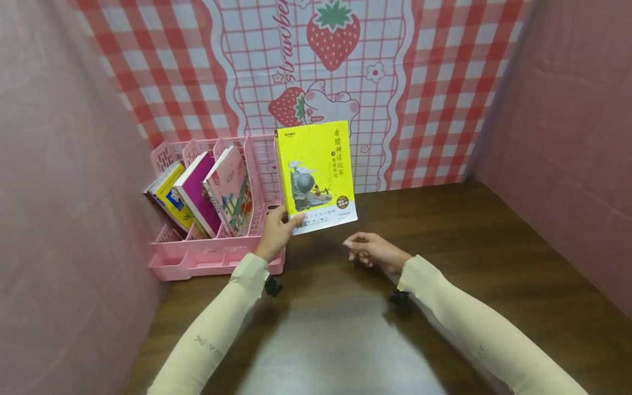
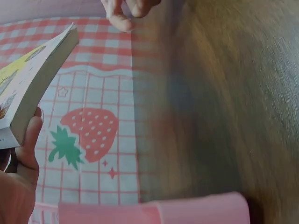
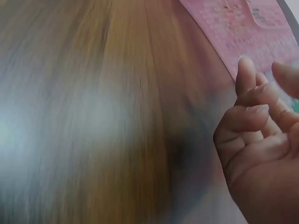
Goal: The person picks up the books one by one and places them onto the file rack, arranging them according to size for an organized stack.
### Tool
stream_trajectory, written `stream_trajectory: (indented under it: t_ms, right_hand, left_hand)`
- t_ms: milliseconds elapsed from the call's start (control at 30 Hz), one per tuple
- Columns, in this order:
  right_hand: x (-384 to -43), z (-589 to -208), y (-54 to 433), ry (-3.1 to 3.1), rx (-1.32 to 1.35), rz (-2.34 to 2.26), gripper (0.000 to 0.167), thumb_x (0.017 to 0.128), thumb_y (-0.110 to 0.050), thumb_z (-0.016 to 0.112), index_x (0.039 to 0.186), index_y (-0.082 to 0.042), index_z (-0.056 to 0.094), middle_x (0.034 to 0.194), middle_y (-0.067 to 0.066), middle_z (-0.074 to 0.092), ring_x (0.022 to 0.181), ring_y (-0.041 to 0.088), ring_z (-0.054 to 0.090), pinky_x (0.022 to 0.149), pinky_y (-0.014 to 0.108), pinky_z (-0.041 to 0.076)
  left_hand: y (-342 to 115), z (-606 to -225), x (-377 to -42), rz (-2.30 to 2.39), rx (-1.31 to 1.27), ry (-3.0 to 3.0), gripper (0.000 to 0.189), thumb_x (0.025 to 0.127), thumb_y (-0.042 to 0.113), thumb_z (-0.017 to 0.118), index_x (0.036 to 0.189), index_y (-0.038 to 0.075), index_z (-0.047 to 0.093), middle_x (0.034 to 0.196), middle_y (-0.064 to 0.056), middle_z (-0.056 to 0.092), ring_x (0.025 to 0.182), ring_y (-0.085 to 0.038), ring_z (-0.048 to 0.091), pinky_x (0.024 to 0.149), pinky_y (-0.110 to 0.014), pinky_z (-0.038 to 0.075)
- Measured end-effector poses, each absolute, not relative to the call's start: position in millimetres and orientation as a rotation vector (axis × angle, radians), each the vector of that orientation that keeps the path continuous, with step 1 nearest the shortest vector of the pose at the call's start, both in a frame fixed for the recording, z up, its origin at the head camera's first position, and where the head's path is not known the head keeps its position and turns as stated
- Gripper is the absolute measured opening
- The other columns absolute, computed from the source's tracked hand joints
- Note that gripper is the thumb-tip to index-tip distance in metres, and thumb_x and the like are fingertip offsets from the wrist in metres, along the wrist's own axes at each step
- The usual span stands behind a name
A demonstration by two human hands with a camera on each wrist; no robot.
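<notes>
A yellow book with a white band along its bottom stands tilted in the air, cover toward me. My left hand grips it at the lower left corner, thumb on the cover. The left wrist view shows the book's page edge above that hand. To the right, my right hand hangs over the table, holding nothing, its fingers loosely curled. A pink desk organizer is just left of the left hand. In its slots lean a pink book, a purple-covered book and a yellow-and-blue book.
The dark wooden table extends beneath both arms. A cloth with red checks and strawberries hangs behind. Pink walls enclose the left and right sides. The organizer's right slot, beside the yellow book, has a tall pink divider.
</notes>
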State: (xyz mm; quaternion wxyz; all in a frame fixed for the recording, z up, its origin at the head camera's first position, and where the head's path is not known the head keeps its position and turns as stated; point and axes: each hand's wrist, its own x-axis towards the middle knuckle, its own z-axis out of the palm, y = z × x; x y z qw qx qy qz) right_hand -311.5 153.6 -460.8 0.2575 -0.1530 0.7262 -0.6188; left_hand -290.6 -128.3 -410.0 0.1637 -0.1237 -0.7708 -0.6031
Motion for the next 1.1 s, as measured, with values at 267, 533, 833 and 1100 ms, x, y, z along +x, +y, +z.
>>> stream_trajectory:
  t_ms: [267,533,833,1100]
  right_hand:
    - [-306,-463,105,2.022,-0.459,-1.590,0.041,0.108,-0.029,0.054,0.124,0.009,0.060,0.079,0.004,0.067,0.053,0.008,0.044,0.047,0.022,0.035]
    - [-302,-458,54,2.043,-0.490,-1.554,0.045,0.108,-0.036,0.054,0.118,0.008,0.064,0.077,0.005,0.068,0.053,0.010,0.047,0.046,0.024,0.037]
    - [-289,-449,4,2.043,-0.454,-1.596,0.059,0.107,-0.048,0.051,0.113,0.009,0.065,0.073,0.008,0.069,0.049,0.010,0.049,0.043,0.023,0.039]
    - [-282,-445,-20,2.061,-0.406,-1.647,0.056,0.107,-0.047,0.052,0.101,0.007,0.066,0.084,0.028,0.071,0.046,0.010,0.049,0.042,0.023,0.041]
  left_hand:
    - [-145,-409,-285,-1.708,-0.312,-2.131,0.029,0.097,0.012,0.073,0.118,-0.007,0.067,0.104,-0.023,0.073,0.083,-0.017,0.064,0.070,-0.023,0.052]
    - [-162,-404,-281,-1.646,-0.233,-2.056,0.026,0.095,0.009,0.073,0.115,-0.008,0.068,0.096,-0.026,0.072,0.075,-0.013,0.062,0.060,-0.020,0.051]
    - [-183,-401,-276,-1.665,-0.147,-2.003,0.029,0.098,0.007,0.070,0.122,-0.010,0.065,0.102,-0.030,0.070,0.081,-0.022,0.062,0.062,-0.020,0.050]
    - [-200,-409,-276,-1.673,-0.069,-1.912,0.027,0.097,0.009,0.072,0.115,-0.009,0.066,0.101,-0.030,0.070,0.077,-0.014,0.064,0.061,-0.019,0.052]
